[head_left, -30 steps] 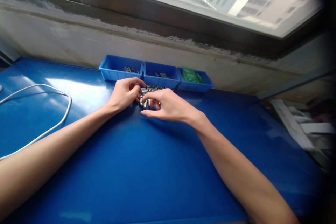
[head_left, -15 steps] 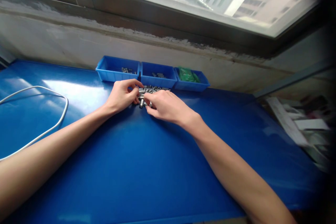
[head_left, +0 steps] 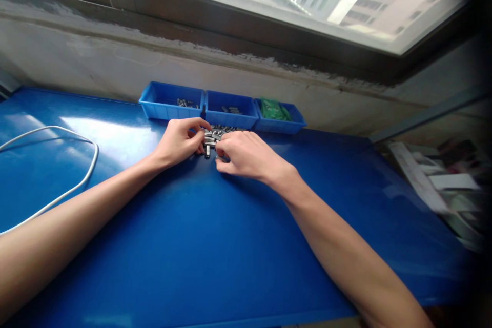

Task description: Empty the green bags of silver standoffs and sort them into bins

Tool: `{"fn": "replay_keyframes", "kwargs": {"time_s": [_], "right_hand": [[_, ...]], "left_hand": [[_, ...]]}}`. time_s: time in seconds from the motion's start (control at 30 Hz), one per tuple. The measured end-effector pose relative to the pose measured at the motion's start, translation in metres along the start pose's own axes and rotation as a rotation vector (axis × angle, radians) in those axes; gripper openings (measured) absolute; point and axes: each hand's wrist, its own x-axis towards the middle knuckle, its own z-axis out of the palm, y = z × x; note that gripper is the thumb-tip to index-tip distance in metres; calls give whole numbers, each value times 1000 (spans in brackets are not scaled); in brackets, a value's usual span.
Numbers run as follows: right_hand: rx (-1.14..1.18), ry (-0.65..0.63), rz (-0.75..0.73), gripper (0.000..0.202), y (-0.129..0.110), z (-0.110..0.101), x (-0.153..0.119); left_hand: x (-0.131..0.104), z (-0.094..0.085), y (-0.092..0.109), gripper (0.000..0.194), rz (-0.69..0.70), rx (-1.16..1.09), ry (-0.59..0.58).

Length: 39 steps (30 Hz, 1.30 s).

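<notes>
the blue table (head_left: 184, 246) is my work surface; its flat top supports all items listed below. count: one. the white cable (head_left: 94, 164) loops at my left, well apart from my hands, where it should not foul them. count: one visible. the blue bins stand side by side in front of the wall (head_left: 115, 64), presumably to keep their contents separate yet within reach. count: three, namely the left bin (head_left: 169, 111), the middle bin (head_left: 230, 119) and the right bin (head_left: 280, 126)

my left hand (head_left: 175, 139) is at the left side of the heap, fingers curved and loosely spread, which likely confines that side. my right hand (head_left: 251, 156) is opposite, palm down, fingers curled towards the thumb. i cannot tell whether either pinches a piece. count: two hands

the green material (head_left: 271, 108) lies in the right bin; its count cannot be determined. the metal pieces (head_left: 212, 137) lie heaped on the table between my hands, just before the middle bin, apparently so both hands can reach them. count: many; overlap prevents an exact figure. one piece (head_left: 208, 151) lies at the heap's near edge, end towards me
</notes>
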Motion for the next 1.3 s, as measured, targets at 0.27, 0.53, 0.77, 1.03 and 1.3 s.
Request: {"fn": "replay_keyframes", "kwargs": {"time_s": [0.27, 0.53, 0.77, 1.03, 1.3], "right_hand": [[791, 230, 41, 11, 30, 15, 2], [1009, 261, 124, 28, 47, 16, 1], [902, 818, 410, 31, 56, 27, 13], [830, 826, 396, 15, 44, 21, 11], [276, 179, -73, 18, 0, 14, 6]], "left_hand": [[0, -1, 4, 25, -22, -39, 28], [1, -1, 3, 26, -39, -66, 48], [2, 0, 2, 25, -92, -62, 126], [4, -2, 0, 26, -48, 143, 214], [6, -4, -3, 27, 35, 291, 240]]}}
